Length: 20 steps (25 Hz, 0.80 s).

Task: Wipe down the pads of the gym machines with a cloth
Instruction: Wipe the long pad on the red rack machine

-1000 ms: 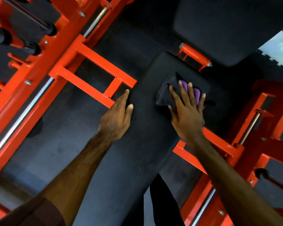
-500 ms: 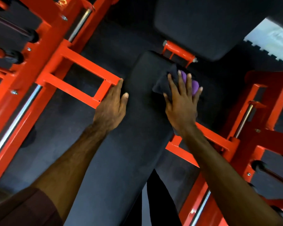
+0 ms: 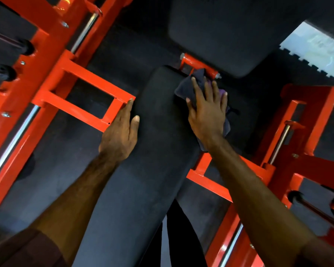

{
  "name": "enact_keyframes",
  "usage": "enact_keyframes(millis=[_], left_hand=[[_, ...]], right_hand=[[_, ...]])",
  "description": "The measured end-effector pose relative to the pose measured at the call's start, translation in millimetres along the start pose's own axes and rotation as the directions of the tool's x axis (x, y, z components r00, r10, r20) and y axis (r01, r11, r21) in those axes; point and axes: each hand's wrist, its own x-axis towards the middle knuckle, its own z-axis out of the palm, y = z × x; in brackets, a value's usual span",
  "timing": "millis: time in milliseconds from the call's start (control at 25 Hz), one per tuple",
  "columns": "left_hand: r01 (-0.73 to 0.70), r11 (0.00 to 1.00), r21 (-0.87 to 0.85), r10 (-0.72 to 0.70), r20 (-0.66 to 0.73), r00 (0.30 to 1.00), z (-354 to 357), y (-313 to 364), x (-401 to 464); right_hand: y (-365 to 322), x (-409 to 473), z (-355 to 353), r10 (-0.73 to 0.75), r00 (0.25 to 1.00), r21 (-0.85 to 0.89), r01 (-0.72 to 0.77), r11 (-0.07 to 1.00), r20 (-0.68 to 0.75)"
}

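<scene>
Black bench pad (image 3: 148, 170), red frame (image 3: 81, 93)

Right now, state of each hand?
Left hand: open, straight fingers resting on the left edge of the long pad.
Right hand: open, fingers spread flat, pressing the dark cloth onto the pad.

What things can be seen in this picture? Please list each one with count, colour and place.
long bench pad: 1, black, centre, running from near to far
second pad: 1, black, top, beyond the long one
cloth: 1, dark with a purple patch, far end of the long bench pad
machine frame: red steel, left and right sides
guide rods: several, chrome, along the frame
floor: dark rubber
left hand: 1, flat on the bench pad's left edge
right hand: 1, fingers spread, pressing the cloth
</scene>
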Motion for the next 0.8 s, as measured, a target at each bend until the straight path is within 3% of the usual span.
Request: enact_keyframes(millis=[80,160,280,360,440,520,560,640,720,800], left_hand=[[0.000,1.000,-0.015,0.000,0.013,1.000,-1,0,0],[0.007,0.999,-0.040,-0.005,0.041,0.999,-2,-1,2],[0.015,0.999,-0.051,-0.012,0.044,0.999,0,-4,0],[0.020,0.999,-0.038,-0.019,0.035,0.999,1,-4,0],[0.027,0.999,-0.036,-0.026,0.030,0.999,1,-4,0],[0.020,0.999,-0.049,-0.019,0.030,0.999,1,-3,0],[0.021,0.998,-0.056,-0.020,0.031,0.999,0,-3,1],[0.036,0.998,-0.055,-0.035,0.029,0.999,0,-4,1],[0.052,0.998,-0.044,-0.051,0.026,0.998,1,-4,-1],[0.058,0.998,-0.036,-0.057,0.023,0.998,2,-3,-1]], right_hand=[[22,-22,-3,-0.273,0.962,-0.083,0.274,0.958,0.018],[51,-40,-10,-0.360,0.931,-0.076,0.364,0.928,0.059],[31,-2,-8,-0.067,0.997,0.006,0.067,0.998,0.039],[-12,26,-1,-0.012,0.999,-0.022,0.013,1.000,0.032],[-31,23,2,-0.239,0.971,-0.081,0.240,0.967,0.025],[-9,1,-1,-0.501,0.863,-0.137,0.505,0.852,0.065],[5,-9,-9,-0.561,0.821,-0.140,0.571,0.809,0.102],[18,-7,-11,-0.505,0.855,-0.145,0.518,0.843,0.118],[-8,19,-4,-0.270,0.960,-0.114,0.277,0.954,0.073],[-55,49,6,-0.135,0.988,-0.068,0.139,0.988,0.071]])
